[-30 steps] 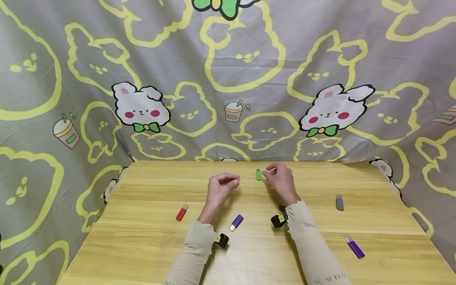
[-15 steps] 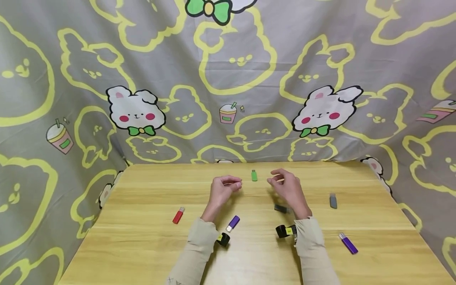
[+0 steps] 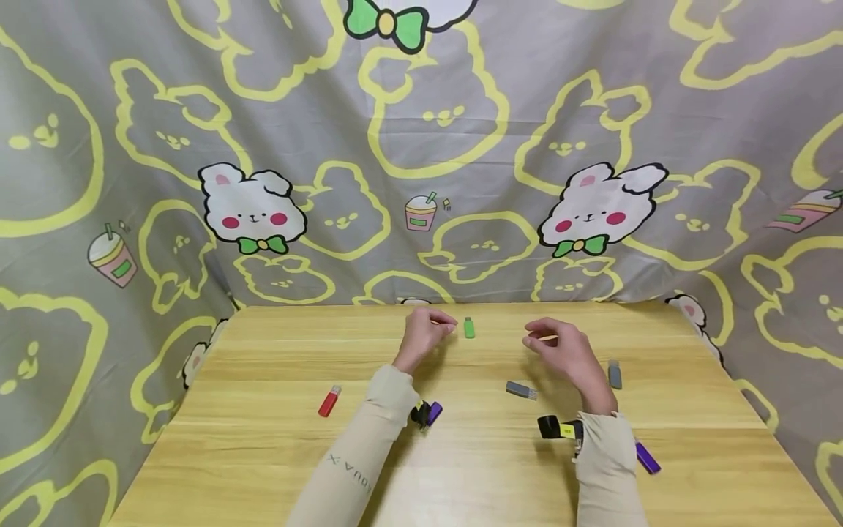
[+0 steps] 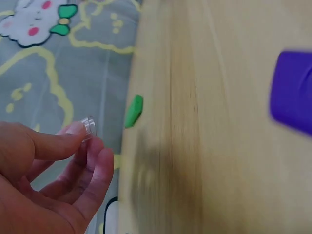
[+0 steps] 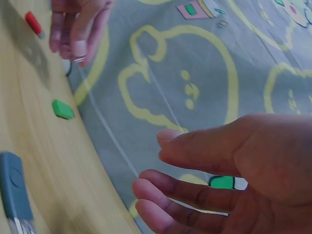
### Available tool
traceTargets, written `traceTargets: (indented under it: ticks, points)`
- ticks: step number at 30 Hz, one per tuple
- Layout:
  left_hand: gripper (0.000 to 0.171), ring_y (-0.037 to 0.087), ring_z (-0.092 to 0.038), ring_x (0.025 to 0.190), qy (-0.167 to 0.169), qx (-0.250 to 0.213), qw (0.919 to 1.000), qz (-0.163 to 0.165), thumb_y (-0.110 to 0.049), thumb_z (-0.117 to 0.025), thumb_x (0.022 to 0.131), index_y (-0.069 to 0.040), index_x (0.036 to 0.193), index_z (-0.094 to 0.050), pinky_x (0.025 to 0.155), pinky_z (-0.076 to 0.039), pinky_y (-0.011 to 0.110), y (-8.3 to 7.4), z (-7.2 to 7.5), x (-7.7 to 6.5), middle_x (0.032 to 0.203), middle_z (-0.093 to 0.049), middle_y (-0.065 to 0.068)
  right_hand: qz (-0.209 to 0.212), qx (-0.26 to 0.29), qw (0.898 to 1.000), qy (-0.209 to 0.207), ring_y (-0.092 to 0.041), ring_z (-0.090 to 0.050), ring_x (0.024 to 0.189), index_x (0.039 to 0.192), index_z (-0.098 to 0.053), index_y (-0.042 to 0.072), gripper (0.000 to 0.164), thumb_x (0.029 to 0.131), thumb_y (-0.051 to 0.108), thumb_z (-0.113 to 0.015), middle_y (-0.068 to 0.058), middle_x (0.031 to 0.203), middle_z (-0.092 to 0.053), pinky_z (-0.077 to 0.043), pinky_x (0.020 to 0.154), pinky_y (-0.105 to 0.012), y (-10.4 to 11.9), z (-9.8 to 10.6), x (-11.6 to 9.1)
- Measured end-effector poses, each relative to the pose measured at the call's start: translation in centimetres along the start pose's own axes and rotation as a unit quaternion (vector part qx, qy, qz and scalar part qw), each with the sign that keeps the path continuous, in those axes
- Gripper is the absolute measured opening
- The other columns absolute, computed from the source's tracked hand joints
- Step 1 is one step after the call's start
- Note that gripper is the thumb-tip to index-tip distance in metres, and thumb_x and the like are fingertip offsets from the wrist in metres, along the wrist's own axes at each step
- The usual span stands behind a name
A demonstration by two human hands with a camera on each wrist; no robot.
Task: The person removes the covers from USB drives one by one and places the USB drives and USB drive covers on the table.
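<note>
Between thumb and fingertips, my left hand pinches a small clear plastic cap, which shows best in the left wrist view. Just right of those fingertips in the head view, a green USB stick lies near the table's back edge with its plug pointing away. My right hand hovers farther right, thumb and fingers parted with nothing visible between them in the right wrist view. A grey USB stick lies on the table below and left of it; another grey USB stick is beside the right wrist.
A red USB stick lies on the left of the wooden table. One purple USB stick is partly behind the left wrist camera, another purple USB stick beside the right sleeve. A patterned curtain hangs behind the table.
My right hand has moved right, away from the green USB stick, uncovering the nearer grey USB stick. My left hand has moved forward and right toward the green stick. The head view has shifted slightly.
</note>
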State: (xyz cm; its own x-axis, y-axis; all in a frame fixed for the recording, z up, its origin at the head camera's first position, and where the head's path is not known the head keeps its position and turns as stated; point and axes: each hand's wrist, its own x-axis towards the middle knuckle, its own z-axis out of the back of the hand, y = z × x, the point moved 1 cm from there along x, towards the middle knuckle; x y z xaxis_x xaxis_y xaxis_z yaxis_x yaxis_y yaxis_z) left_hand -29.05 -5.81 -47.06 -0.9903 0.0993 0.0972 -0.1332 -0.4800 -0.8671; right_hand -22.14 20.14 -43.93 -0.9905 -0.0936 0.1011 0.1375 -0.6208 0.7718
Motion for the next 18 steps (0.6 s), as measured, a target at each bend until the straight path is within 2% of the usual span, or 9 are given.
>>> traceTargets:
  ticks: [5,10,18]
  points:
    - [0.005,0.022,-0.069,0.091,0.015,0.068,0.9975,-0.007,-0.002,-0.081,0.086,-0.006,0.083,-0.083,0.071,-0.054,0.025,0.3,-1.0,1.5,0.089,-0.078,0.006,-0.016,0.001,1.0,0.0,-0.04,-0.068,0.103,0.123,-0.069,-0.001,0.029,0.099,0.016,-0.07,-0.02,0.114,-0.071,-0.059,0.084,-0.048,-0.6,0.9,-0.6]
    - [0.006,0.027,-0.07,0.094,0.02,0.112,0.9935,-0.01,-0.002,-0.082,0.084,-0.005,0.079,-0.083,0.082,-0.058,0.034,0.7,-1.6,2.3,0.086,-0.078,0.006,-0.022,0.011,0.999,0.026,-0.041,-0.068,0.104,0.124,-0.067,-0.002,0.032,0.1,0.018,-0.07,-0.022,0.117,-0.07,-0.059,0.085,-0.048,-1.1,0.9,-0.7]
    - [0.007,0.025,-0.071,0.086,0.036,0.143,0.9891,-0.009,0.0,-0.081,0.085,-0.005,0.08,-0.083,0.079,-0.059,0.035,1.0,-1.9,3.4,0.079,-0.077,0.005,-0.03,0.005,0.999,0.04,-0.043,-0.068,0.104,0.125,-0.066,-0.004,0.032,0.1,0.016,-0.07,-0.024,0.117,-0.069,-0.06,0.083,-0.047,-1.6,1.1,-0.7]
